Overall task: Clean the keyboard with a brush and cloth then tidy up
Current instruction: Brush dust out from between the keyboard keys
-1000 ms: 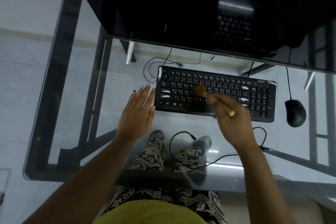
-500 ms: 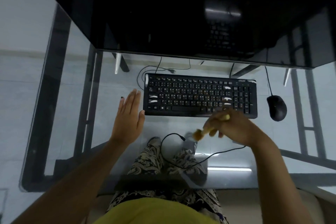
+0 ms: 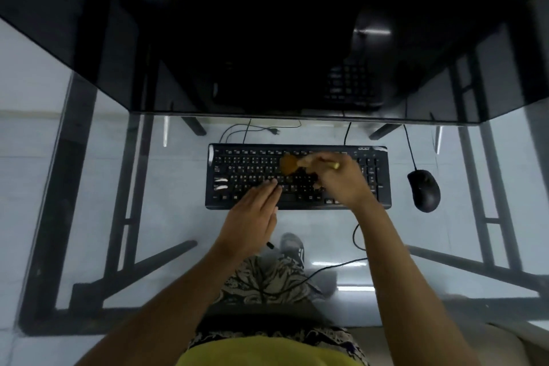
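Observation:
A black keyboard [image 3: 243,163] lies flat on the glass desk [image 3: 178,187], just in front of a dark monitor. My right hand [image 3: 341,184] grips a small brush [image 3: 289,164] by its yellowish handle, over the keyboard's middle. The brown bristles point left and sit on the upper key rows. My left hand [image 3: 252,214] lies flat with straight fingers, its fingertips resting on the lower keys at the keyboard's front edge. No cloth is in view.
A black mouse [image 3: 424,190] sits right of the keyboard with its cable running back. The monitor [image 3: 267,53] overhangs the desk's far half. Cables and my legs show through the glass, framed by black desk legs.
My right hand swung the brush from below the keyboard's front edge up onto its upper keys. My left hand moved right from the bare glass onto the keyboard's lower keys.

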`<state>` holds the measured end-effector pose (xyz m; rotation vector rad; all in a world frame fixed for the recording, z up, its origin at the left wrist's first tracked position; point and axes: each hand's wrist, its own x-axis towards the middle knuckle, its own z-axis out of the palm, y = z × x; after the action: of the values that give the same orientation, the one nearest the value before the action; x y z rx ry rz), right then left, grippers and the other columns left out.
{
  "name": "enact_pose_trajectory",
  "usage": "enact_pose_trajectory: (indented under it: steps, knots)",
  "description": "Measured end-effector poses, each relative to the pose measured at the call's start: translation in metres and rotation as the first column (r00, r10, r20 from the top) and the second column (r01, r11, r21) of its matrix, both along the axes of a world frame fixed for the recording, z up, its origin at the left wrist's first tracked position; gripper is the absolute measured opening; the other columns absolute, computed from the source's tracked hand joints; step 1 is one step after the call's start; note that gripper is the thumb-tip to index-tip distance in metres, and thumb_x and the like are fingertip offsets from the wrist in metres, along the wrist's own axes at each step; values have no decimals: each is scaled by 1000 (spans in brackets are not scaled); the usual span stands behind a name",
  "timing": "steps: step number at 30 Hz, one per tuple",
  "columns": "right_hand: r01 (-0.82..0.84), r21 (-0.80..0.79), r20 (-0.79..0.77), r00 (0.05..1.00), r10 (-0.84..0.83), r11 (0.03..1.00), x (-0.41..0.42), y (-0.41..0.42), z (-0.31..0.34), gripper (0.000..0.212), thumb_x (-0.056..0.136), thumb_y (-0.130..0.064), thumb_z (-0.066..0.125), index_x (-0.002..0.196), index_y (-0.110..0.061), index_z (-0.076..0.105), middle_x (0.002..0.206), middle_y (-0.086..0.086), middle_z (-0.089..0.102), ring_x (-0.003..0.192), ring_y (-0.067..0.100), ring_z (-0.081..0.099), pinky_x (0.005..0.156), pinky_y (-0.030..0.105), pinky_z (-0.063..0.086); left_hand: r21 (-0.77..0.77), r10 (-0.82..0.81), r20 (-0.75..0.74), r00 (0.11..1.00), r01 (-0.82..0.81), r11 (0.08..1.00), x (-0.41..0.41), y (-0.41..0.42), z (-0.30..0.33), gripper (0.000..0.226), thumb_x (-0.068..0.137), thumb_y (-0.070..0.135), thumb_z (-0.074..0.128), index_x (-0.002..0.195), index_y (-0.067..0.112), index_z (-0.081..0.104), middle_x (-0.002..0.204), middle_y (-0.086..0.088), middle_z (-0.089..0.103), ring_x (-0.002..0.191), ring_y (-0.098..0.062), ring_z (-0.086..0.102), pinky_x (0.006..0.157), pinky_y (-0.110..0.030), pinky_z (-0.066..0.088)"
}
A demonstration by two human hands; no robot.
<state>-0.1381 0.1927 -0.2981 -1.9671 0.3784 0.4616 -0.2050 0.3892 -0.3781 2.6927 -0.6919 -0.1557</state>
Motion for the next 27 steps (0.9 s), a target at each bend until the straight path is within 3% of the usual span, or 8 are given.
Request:
enact_pose_trajectory:
  steps: [4, 7, 12, 15, 19, 21, 24, 27]
  knots:
    - [180, -84, 249, 956, -154, 980, 19, -23, -2, 20, 96, -26, 54, 105, -24, 73, 67, -11, 62, 57, 8, 53, 57, 23, 41, 17, 53, -14, 998, -53, 998, 3, -9, 1, 46, 95, 23, 38, 131, 2, 56, 138, -13, 53, 126, -27, 52, 105, -40, 43]
    - [-154, 185, -6, 988, 157, 971, 14, -22, -1, 20, 96, -19, 55, 102, -19, 74, 87, -5, 73, 71, 7, 64, 59, 18, 47, 36, 99, -27, 995, -98, 994, 5, -19, 2, 46, 95, 23, 38, 130, 2, 57, 138, -14, 54, 125, -29, 53, 100, -42, 48]
    - [82, -111, 248, 967, -53, 990, 4, -42, -18, 21, 97, -27, 54, 107, -24, 72, 75, -5, 68, 59, 4, 57, 53, 17, 42, 60, 197, -28, 980, -195, 979, 3, -36, 4, 46, 96, 25, 36, 132, 2, 54, 140, -14, 52, 129, -28, 50, 105, -38, 39]
    - [-74, 137, 59, 996, 67, 988, 4, -45, -16, 20, 97, -26, 55, 100, -28, 74, 86, -6, 74, 75, 11, 67, 63, 22, 52, 90, 197, -40, 980, -193, 977, 1, -43, 3, 46, 96, 24, 36, 132, 2, 54, 140, -15, 51, 129, -29, 49, 104, -40, 42]
    - [-45, -205, 253, 963, 97, 978, 9, -52, -15, 24, 98, -31, 53, 111, -23, 71, 80, 1, 71, 61, 12, 61, 57, 23, 49, 123, 220, -79, 972, -209, 970, -4, -49, 3, 48, 95, 23, 35, 134, 1, 52, 143, -16, 47, 133, -30, 44, 102, -44, 46]
    - [-269, -230, 159, 938, 308, 936, 6, -59, -5, 22, 97, -28, 53, 106, -23, 72, 81, 3, 73, 63, 21, 66, 63, 30, 55, 133, 229, -92, 969, -216, 967, -7, -50, 3, 50, 93, 22, 34, 135, 0, 51, 144, -16, 47, 133, -31, 44, 101, -45, 47]
    - [-604, -31, -170, 788, 591, 796, -4, -71, 12, 19, 89, -21, 58, 86, -18, 76, 76, 3, 74, 74, 26, 70, 68, 38, 57, 143, 244, -101, 965, -228, 963, -9, -50, 5, 53, 89, 21, 32, 135, 0, 50, 143, -17, 47, 131, -31, 46, 99, -44, 48]
    - [-528, -152, 87, 835, 544, 835, -20, -77, 12, 20, 92, -27, 55, 99, -26, 74, 94, -4, 75, 84, 18, 70, 76, 34, 57, 140, 264, -98, 960, -249, 958, -10, -53, 6, 53, 89, 19, 32, 134, -1, 50, 142, -17, 48, 130, -32, 47, 99, -44, 48]
